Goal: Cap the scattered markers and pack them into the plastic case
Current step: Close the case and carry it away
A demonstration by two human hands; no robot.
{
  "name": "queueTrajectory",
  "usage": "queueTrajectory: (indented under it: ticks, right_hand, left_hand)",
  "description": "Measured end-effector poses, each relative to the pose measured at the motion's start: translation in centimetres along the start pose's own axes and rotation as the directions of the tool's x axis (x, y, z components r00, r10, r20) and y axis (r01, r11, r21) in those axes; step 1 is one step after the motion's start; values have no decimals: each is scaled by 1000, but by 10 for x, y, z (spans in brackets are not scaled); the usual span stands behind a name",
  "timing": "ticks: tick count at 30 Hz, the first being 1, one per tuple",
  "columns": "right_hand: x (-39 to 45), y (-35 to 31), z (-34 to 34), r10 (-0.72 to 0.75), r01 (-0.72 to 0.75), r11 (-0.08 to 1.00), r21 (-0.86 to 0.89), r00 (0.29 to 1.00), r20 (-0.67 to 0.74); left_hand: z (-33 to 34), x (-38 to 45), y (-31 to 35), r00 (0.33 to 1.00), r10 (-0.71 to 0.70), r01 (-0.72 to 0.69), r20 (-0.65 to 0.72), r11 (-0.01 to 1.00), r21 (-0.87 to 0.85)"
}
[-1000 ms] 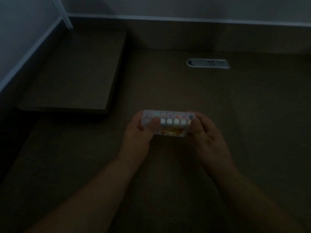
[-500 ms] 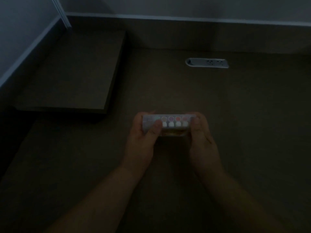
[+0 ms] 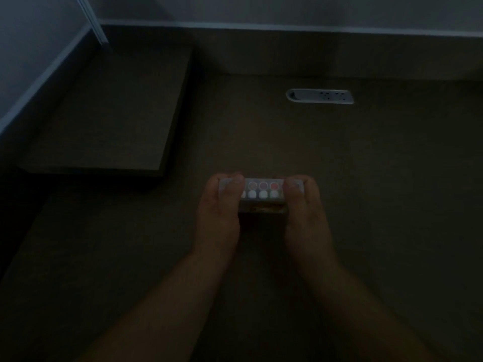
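Observation:
The scene is very dim. A translucent plastic case [image 3: 262,199] stands end-on to me over the brown desk surface [image 3: 366,205], and the round coloured and white ends of several markers [image 3: 263,189] show in two rows through its top. My left hand [image 3: 222,210] grips the case's left end, thumb over the top edge. My right hand [image 3: 304,212] grips the right end the same way. The case's lower part and its label are mostly hidden between my hands. No loose markers are in sight.
A grey socket strip [image 3: 320,96] is set into the desk behind the case. A raised dark platform [image 3: 109,113] takes up the left side. A pale wall edge [image 3: 287,26] runs along the back, and a white panel [image 3: 31,61] closes the left.
Both hands have tilted the case more upright and brought their thumbs over its top edge. The yellow label on its face has dropped almost out of sight.

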State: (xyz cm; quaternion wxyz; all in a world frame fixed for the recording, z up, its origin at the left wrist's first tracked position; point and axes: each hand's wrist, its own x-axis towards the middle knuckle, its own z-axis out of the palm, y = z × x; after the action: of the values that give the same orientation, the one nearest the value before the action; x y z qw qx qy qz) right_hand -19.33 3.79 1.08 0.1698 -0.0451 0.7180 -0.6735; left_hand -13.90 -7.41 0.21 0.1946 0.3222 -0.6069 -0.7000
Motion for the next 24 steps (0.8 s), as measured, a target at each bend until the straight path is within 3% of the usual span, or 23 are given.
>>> queueTrajectory:
  ticks: [17, 24]
  right_hand:
    - [3, -1, 3, -19, 20, 999, 29, 1000, -15]
    - [9, -1, 1, -43, 43, 999, -27, 999, 17]
  left_hand:
    - [6, -2, -1, 998, -14, 12, -58, 999, -33]
    - [0, -2, 3, 999, -24, 25, 22, 999, -37]
